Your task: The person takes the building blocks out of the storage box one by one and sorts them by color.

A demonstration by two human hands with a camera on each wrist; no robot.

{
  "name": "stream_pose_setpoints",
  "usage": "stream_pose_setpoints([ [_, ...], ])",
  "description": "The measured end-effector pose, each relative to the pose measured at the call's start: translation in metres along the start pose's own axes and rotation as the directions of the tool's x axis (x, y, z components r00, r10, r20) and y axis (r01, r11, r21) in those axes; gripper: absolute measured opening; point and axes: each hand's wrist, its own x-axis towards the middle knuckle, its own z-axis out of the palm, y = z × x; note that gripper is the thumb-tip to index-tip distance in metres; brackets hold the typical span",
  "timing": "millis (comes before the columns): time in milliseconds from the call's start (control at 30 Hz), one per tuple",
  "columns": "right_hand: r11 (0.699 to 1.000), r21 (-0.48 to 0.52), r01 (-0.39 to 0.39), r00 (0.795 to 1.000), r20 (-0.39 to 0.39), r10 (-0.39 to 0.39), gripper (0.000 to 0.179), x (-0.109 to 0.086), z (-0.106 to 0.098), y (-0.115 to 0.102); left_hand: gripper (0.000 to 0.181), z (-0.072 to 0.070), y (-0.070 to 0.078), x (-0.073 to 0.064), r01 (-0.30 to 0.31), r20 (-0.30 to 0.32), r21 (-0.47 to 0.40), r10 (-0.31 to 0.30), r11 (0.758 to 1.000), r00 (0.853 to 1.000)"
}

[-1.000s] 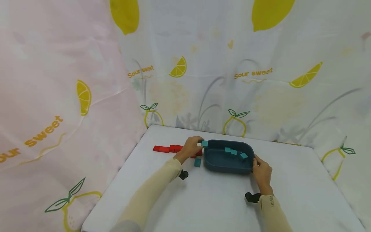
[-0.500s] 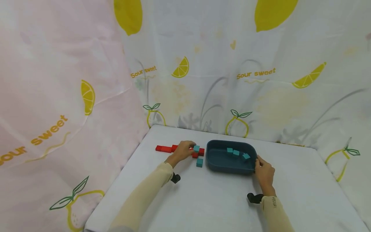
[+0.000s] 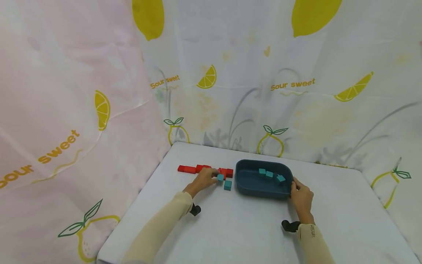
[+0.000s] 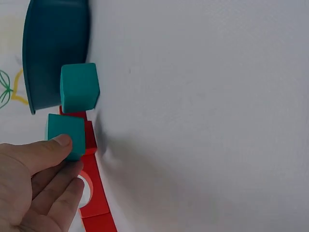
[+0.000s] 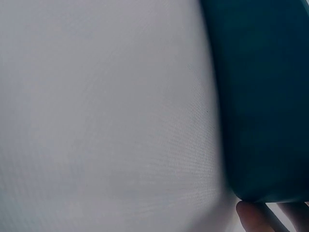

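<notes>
My left hand pinches a teal cube between thumb and fingers, just left of a second teal cube on the table. In the left wrist view the thumb lies across the face of the held cube, and the other cube is close by. Behind them runs a row of red blocks, partly covered by the hand. My right hand holds the right end of a dark blue tray. Several teal cubes lie inside it. Only fingertips show at the tray's corner in the right wrist view.
The white table reaches up to a lemon-print curtain behind and at the sides. The tray's left wall is close to the loose teal cube and the right end of the red row.
My left hand has carried the teal cube from the tray's left rim leftward and down toward the table, beside the loose cube. My right hand has stayed at the tray.
</notes>
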Motion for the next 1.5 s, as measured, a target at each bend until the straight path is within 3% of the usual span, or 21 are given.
stream_pose_setpoints([
  [233,1.000,0.019,-0.022,1.000,0.021,0.021,0.035,-0.001,0.000,-0.002,0.036,0.009,-0.004,-0.006,-0.014,0.015,-0.031,0.014,0.999,1.000],
  [467,1.000,0.019,-0.015,1.000,0.017,0.014,0.035,-0.001,-0.002,-0.004,0.038,0.013,-0.004,-0.006,0.028,0.023,-0.031,-0.027,0.999,0.999],
  [800,1.000,-0.004,0.030,1.000,-0.004,-0.030,0.033,-0.001,-0.003,-0.003,0.038,0.013,0.000,-0.008,0.031,0.046,-0.020,-0.030,0.999,0.998],
  [1233,1.000,-0.014,0.001,1.000,0.004,-0.001,0.034,-0.001,0.000,0.001,0.051,0.012,0.000,-0.004,0.053,0.066,-0.033,-0.050,0.998,0.997],
  [1500,1.000,0.007,0.028,1.000,-0.005,-0.028,0.034,-0.002,-0.003,-0.002,0.048,0.006,0.006,0.001,0.068,0.046,-0.059,-0.065,0.996,0.997],
])
